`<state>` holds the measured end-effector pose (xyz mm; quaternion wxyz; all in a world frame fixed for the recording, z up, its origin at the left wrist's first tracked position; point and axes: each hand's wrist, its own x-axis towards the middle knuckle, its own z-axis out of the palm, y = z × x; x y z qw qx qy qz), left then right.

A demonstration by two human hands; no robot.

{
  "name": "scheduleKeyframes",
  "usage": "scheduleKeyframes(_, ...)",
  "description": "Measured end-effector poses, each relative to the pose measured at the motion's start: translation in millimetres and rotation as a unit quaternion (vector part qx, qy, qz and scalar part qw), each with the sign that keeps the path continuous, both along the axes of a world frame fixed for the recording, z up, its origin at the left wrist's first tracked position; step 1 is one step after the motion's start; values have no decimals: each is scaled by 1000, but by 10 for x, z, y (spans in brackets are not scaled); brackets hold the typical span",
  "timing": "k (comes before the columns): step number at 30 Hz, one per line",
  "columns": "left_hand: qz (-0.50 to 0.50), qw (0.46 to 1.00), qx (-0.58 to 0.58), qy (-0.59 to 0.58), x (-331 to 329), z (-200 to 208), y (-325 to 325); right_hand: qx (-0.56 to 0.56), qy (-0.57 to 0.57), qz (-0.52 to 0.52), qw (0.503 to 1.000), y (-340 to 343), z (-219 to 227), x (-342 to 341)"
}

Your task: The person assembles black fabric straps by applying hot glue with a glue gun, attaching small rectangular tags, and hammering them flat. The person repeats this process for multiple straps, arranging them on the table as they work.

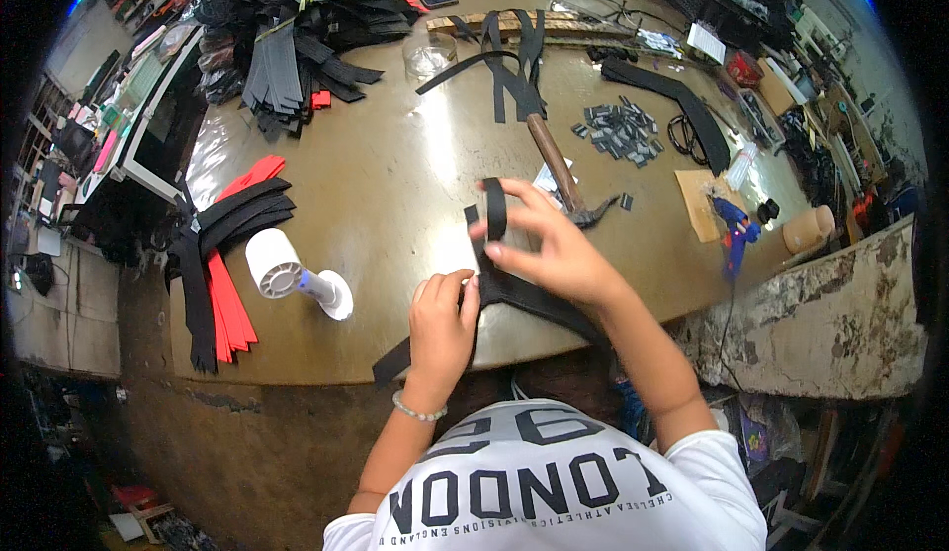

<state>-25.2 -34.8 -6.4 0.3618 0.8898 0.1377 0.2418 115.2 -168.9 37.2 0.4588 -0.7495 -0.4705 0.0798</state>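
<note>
Your left hand [442,322] pinches black strap [514,292] at table [395,185] edge, 6 o'clock. Your right hand [554,245] pinches strap's folded loop [494,207]. Fold begun, not fixed. Hammer [565,180] at 1 o'clock.

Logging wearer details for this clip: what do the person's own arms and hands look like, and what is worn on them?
Both forearms are bare, with no gloves on the left hand or the right hand. A beaded bracelet of small pale beads circles the left wrist. The short sleeves of a white T-shirt with dark block lettering end at the upper arms. No rings or watch can be made out.
</note>
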Motion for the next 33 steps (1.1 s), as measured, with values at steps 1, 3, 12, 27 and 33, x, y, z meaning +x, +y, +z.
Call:
scheduleKeyframes(1,21,999,35,5,24,-33,2,-25,-162,-53,985,-82,33,-131)
scheduleKeyframes(3,38,996,77,-4,54,-97,22,1,-113,10,994,-161,18,-284)
scheduleKeyframes(12,7,999,-43,-4,84,-267,35,-82,-67,-32,994,118,-627,-324)
scheduleKeyframes(27,-15,984,156,83,83,-190,-49,-196,-164,76,964,-543,-448,-986)
scheduleKeyframes(33,-30,989,121,78,118,-96,-44,116,117,-418,893,-1657,-366,-620)
